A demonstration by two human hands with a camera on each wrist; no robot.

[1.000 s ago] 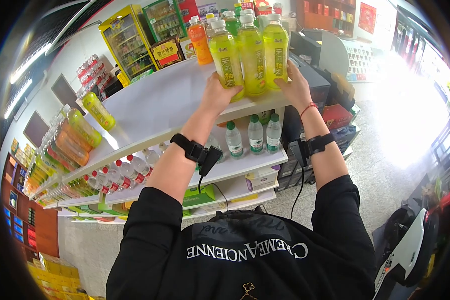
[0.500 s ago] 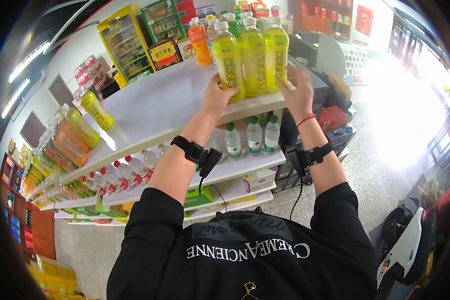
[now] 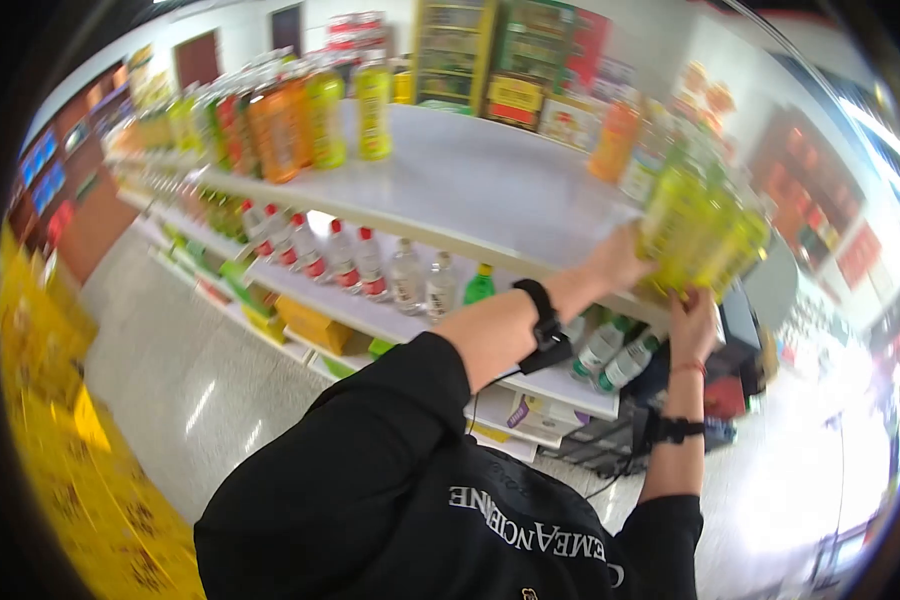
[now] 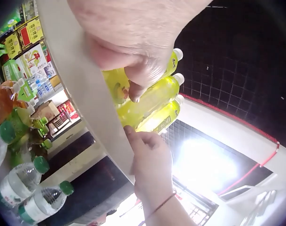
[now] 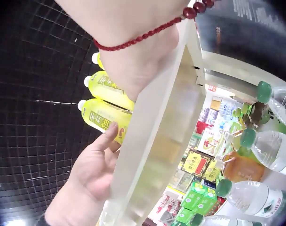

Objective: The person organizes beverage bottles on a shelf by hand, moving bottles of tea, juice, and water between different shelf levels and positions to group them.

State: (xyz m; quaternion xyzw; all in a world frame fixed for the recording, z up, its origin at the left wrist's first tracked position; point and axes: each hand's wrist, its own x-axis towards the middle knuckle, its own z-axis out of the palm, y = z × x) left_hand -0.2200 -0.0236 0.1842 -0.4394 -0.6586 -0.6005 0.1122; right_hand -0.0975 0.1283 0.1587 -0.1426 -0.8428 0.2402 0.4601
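Note:
Yellow-green bottles (image 3: 705, 235) stand grouped at the right end of the white shelf top, blurred in the head view. My left hand (image 3: 618, 262) holds the near left bottle; in the right wrist view its thumb lies across that bottle (image 5: 105, 117). My right hand (image 3: 694, 325) is at the base of the group's right side. Seen from the left wrist, the right hand (image 4: 152, 157) has bent fingers beside the lowest bottle (image 4: 159, 115), at the shelf edge; whether they grip it is unclear. The shelf hides some fingers in the right wrist view.
An orange bottle (image 3: 615, 138) stands behind the group. Many bottles (image 3: 275, 130) line the shelf's far left, with one yellow-green bottle (image 3: 374, 110) beside them. Clear bottles (image 3: 600, 348) fill the shelf below. Yellow boxes (image 3: 100, 460) are stacked at the left.
The head view has swung left, so the shelf, bottles and hands appear farther right. My right hand has moved lower, to the base of the bottles. My left hand stays at the left bottle.

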